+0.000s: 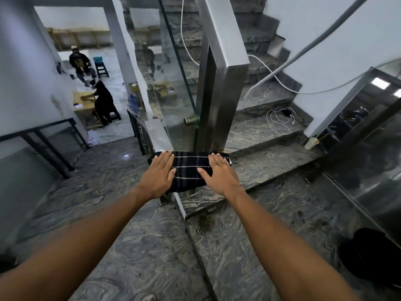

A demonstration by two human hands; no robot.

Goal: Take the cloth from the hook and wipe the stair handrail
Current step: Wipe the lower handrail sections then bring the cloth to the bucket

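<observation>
A dark plaid cloth (188, 170) with white stripes lies draped over the low end of the steel stair handrail (156, 129). My left hand (159, 174) presses flat on the cloth's left side, fingers extended. Flat on its right side rests my right hand (217, 172), thumb pointing left. Both palms hold the cloth down against the rail. The rail runs away and upward to the left from under the cloth. No hook is visible.
A tall steel post (223, 68) and a glass panel (173, 83) rise just behind the cloth. Marble stairs (260, 131) climb to the right, with a white cable (280, 120) and a paper cup (310, 143). Two people work at a wooden desk (82, 105) below left. A dark bucket (375, 255) stands lower right.
</observation>
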